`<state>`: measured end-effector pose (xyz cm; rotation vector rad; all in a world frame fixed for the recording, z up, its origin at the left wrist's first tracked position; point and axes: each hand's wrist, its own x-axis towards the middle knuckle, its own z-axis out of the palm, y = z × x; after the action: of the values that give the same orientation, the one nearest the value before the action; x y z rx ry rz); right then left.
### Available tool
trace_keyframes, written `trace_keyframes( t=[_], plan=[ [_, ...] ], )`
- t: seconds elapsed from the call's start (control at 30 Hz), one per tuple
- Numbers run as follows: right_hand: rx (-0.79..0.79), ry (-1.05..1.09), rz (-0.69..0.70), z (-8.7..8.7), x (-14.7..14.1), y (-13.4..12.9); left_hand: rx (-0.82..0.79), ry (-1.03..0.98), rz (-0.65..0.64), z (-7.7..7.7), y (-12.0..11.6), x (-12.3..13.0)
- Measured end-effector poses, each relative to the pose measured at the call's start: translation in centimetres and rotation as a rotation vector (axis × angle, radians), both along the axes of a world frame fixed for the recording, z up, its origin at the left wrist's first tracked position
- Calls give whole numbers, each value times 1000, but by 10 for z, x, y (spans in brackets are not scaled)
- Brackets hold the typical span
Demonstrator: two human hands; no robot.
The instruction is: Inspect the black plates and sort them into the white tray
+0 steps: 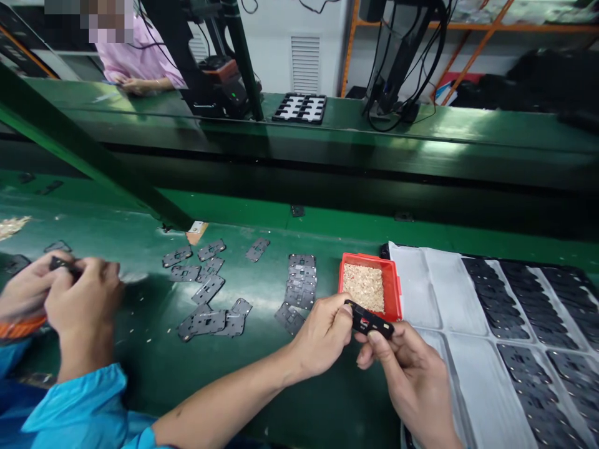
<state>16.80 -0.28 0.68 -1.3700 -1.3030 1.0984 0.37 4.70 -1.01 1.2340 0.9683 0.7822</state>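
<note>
A small black plastic plate [371, 320] with a red mark is held in front of me, tilted. My left hand [321, 333] pinches its left end between thumb and fingers. At the other end, my right hand [412, 374] grips it, the thumb along its lower edge. Just behind my hands stands a red bin [397, 288] of small tan pieces [362, 287]. To the left of the bin, a column of overlapping dark plates [302, 274] lies on the green table.
More dark plates [208, 290] are scattered left of the column. On the right, a white-lined tray [456, 287] holds rows of plates. A co-worker's hands [79, 290] work at far left. A green post [93, 146] slants across, and a raised shelf [327, 140] runs behind.
</note>
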Motion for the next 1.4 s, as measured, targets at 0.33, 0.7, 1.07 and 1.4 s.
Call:
trace_keyframes(
  t=[0.33, 0.7, 1.07, 1.4],
  plan=[
    [-78, 114, -26, -10, 1, 22, -32, -17, -178, 8, 25, -11],
    [514, -512, -149, -16, 15, 26, 117, 50, -81, 21, 22, -10],
    [502, -514, -140, -12, 16, 12, 40, -13, -80, 27, 9, -8],
    [460, -435, -121, -13, 19, 8, -28, -42, -108, 27, 4, -8]
  ],
)
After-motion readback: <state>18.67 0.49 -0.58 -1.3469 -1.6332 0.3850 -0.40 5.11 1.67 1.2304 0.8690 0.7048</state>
